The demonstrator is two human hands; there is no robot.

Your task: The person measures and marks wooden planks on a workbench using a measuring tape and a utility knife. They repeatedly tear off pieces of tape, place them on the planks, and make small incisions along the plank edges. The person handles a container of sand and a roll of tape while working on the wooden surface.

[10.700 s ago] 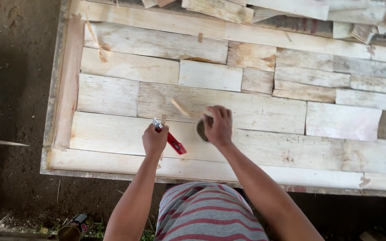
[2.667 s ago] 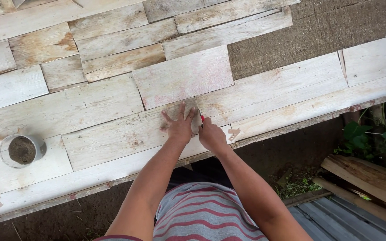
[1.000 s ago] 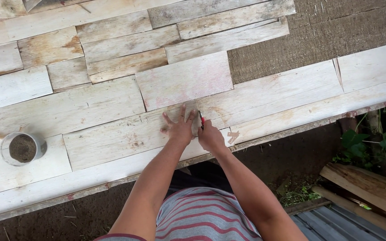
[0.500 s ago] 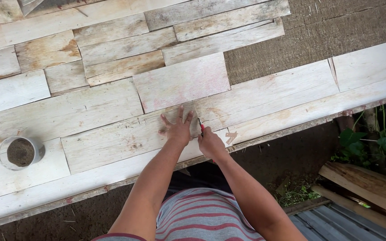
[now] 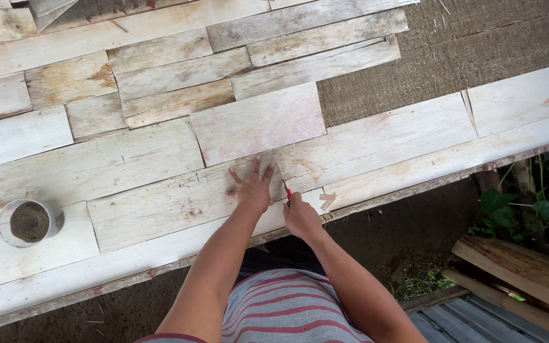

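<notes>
Beside my right hand (image 5: 301, 219), gripping a red-handled thin tool (image 5: 285, 189), my left hand (image 5: 253, 188) lies open, fingers spread, flat on the pale wooden plank tabletop (image 5: 160, 203); working the seam, next wants steady pressure.

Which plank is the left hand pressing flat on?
The left hand rests on the long pale plank just below the wide pinkish board.

Left hand (image 5: 252, 188) flat, fingers spread, right hand (image 5: 300, 217) fisted beside it

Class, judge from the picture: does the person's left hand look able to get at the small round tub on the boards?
Probably yes: the left hand lies flat on the boards, with only bare wood between it and the tub, though that would take a sideways stretch.
</notes>
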